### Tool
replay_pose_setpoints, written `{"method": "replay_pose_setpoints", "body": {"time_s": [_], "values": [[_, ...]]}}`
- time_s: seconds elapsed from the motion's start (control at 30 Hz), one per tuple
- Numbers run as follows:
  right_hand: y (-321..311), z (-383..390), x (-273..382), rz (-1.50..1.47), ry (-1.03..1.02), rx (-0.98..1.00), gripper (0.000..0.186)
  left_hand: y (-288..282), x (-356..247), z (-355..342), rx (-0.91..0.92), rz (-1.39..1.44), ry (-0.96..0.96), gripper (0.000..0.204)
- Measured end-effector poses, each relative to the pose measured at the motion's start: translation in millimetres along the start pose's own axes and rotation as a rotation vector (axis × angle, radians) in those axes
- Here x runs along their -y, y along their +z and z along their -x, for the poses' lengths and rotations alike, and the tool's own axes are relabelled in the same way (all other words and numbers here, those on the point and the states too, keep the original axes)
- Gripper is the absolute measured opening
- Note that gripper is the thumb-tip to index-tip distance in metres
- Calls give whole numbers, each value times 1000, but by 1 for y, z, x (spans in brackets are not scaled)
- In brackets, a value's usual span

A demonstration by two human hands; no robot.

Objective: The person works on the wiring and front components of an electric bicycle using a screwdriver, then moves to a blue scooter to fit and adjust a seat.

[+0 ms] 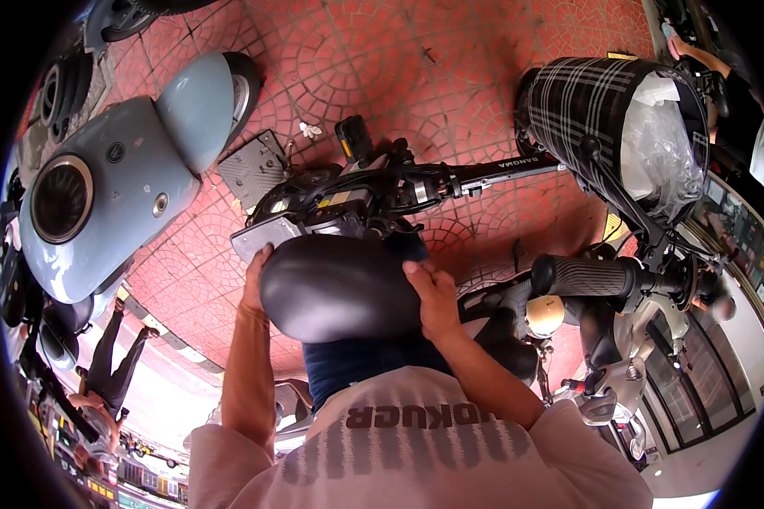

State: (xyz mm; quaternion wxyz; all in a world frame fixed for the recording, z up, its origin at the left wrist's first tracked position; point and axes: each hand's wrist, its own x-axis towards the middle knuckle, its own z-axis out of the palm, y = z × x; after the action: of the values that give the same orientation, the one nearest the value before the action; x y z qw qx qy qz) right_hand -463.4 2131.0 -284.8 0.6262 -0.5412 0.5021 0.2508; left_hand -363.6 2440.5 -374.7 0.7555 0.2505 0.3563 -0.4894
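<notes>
Red-tiled paving (382,59); a grey-blue scooter (140,182) sits at ten o'clock, a plaid basket (569,102) at two. Centrally, the black saddle (339,288) lies nine-to-three, ends clasped by left grip (256,280) and right grip (435,297).

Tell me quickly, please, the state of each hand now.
Left hand: holding the black seat by its left side.
Right hand: holding the same seat by its right side.

One smooth black oval saddle (339,287), two bare hands (435,299) on it; left of the saddle, one glossy grey-blue scooter (126,191); right of it, one black-and-white plaid basket (569,106), one ribbed black handlebar grip (590,276)
</notes>
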Motion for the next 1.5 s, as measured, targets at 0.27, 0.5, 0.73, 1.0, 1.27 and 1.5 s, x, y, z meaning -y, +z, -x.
{"method": "replay_pose_setpoints", "body": {"time_s": [0.27,0.5,0.73,1.0,1.27,1.5], "values": [[41,65,107,578,-326,122,41,-32,99,87,-69,380,212,65],[24,100,60,320,-246,3,54,10,18,91,-127,109,118,59],[23,116,39,192,-340,-25,57,50,-19,86,-91,39,17,59],[46,102,125,718,-420,96,58,22,57,108,-42,244,301,62],[15,121,34,212,-318,37,72,62,-17,112,-37,-28,35,61],[49,108,125,792,-464,175,86,41,71,124,-27,137,394,62]]}}
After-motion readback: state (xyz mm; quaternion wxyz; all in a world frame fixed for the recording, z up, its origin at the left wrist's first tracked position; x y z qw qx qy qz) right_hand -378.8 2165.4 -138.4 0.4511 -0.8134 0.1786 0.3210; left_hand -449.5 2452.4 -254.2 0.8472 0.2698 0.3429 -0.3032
